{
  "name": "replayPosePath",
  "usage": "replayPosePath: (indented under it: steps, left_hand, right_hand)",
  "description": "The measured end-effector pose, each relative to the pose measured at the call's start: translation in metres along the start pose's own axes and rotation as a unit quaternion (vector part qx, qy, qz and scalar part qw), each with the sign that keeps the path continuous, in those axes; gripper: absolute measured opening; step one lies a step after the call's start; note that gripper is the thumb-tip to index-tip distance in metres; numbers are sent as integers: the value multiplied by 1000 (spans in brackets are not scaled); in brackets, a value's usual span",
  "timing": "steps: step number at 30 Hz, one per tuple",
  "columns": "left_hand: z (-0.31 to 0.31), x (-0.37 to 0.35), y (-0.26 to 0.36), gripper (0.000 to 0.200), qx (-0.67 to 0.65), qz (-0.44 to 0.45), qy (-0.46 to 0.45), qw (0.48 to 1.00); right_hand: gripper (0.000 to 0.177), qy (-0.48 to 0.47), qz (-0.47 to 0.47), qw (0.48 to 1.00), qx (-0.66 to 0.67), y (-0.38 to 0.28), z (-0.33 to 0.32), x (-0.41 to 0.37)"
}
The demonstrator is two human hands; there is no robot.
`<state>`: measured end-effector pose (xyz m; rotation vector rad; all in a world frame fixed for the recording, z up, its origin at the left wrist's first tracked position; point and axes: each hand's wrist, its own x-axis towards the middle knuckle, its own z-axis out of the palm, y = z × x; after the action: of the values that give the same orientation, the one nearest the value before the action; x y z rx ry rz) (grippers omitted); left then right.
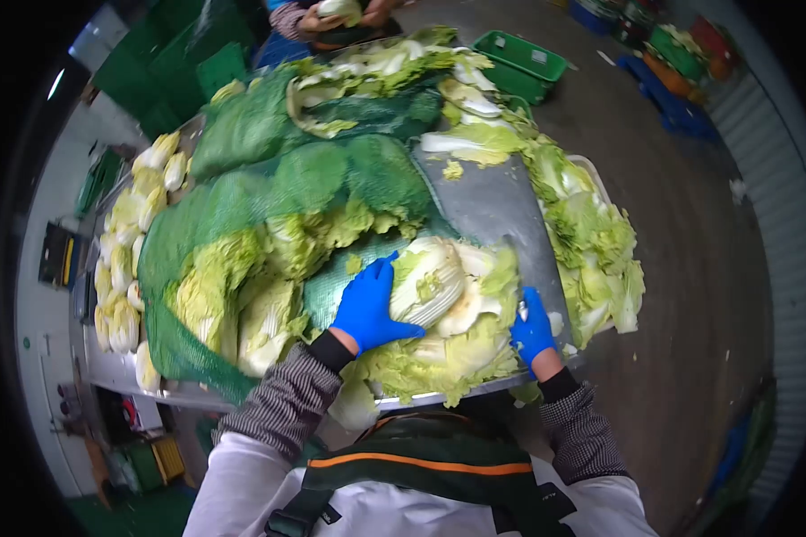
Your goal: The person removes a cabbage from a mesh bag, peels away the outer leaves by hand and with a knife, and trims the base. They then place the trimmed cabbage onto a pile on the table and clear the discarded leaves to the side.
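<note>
The cabbage point(430, 285) lies on the worktop point(500, 201) just below the middle of the view, its long axis running roughly from one to seven o'clock. The blue-gloved left hand point(367, 306) touches its eight o'clock side, thumb and fingers point(386, 267) spread wide apart. At four o'clock, apart from the cabbage, the right hand point(533, 327) has its fingers curled round a small pale object point(522, 311), possibly a handle, though blur hides its shape. Loose leaves point(448, 358) lie from two to seven o'clock around the cabbage. Farther out are a filled green net sack point(269, 201) at ten, whole cabbages point(127, 215) beyond it, and a green crate point(518, 64) at one.
</note>
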<state>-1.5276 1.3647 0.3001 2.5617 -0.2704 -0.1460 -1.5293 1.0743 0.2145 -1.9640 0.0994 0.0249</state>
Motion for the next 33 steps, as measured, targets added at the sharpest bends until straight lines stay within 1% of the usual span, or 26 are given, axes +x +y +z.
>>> replayPosePath:
  steps: [2,4,6,7,8,10,11,14,15,16,18,21,23,24,25,26,27,28,29,30,32,33]
  left_hand:
    - [6,1,0,110,2,28,13,1000]
    - [8,1,2,111,6,21,12,1000]
    - [7,-4,10,110,2,-1,0,1000]
    - [11,-5,10,109,36,10,20,999]
    - [11,-5,10,109,35,15,19,999]
    - [13,-4,8,110,30,22,24,999]
    - [13,-3,7,110,28,26,21,999]
    - [10,-2,4,109,16,16,11,1000]
    - [8,-1,5,108,9,6,4,1000]
    - [7,0,5,108,2,-4,-4,1000]
    - [9,4,1,108,5,20,4,1000]
    - [14,9,-5,109,10,34,11,999]
    - [17,12,-7,111,8,29,28,999]
    - [16,14,-8,112,-5,27,13,1000]
    - [15,17,-9,112,-18,27,1,999]
    - [15,15,-8,113,-31,26,-11,999]
    - [22,7,-9,114,-1,66,30,997]
    - [27,0,-10,113,2,63,44,997]
    - [28,-5,-10,111,10,64,60,996]
    - [32,-14,-9,109,17,64,72,995]
    - [32,-26,-10,101,2,95,103,990]
    - [29,-26,-12,97,-3,115,122,986]
  right_hand:
    - [31,18,-20,999,34,17,-6,-7]
    - [34,23,52,983,176,-42,-23,0]
    - [35,-17,7,993,115,-99,-43,1]
    - [36,-36,-14,996,85,-118,-46,-1]
    - [35,-80,-83,993,-22,-126,-41,-5]
    - [30,-103,-120,976,-152,-99,-10,-7]
    - [23,-141,-76,969,-187,-95,-1,-3]
    - [18,-149,-97,955,-237,-76,22,3]
    - [14,-137,-125,948,-259,-73,26,4]
    - [13,-140,-120,942,-280,-69,30,6]
    - [11,-145,-108,928,-326,-59,37,10]
    - [10,-133,-94,916,-367,-43,48,20]
    - [12,-137,-108,927,-333,-35,50,31]
    - [13,-137,-116,932,-316,-32,50,37]
    - [16,-199,-93,924,-313,-27,50,43]
    - [21,-197,-89,917,-335,10,68,45]
    - [24,-205,-35,920,-333,3,66,44]
    - [27,-213,10,919,-331,-4,66,49]
    - [29,-227,5,916,-330,-2,63,51]
    - [26,-255,-10,908,-334,6,62,59]
    - [28,-316,-74,903,-282,16,42,79]
    - [32,-396,126,883,-217,-27,22,83]
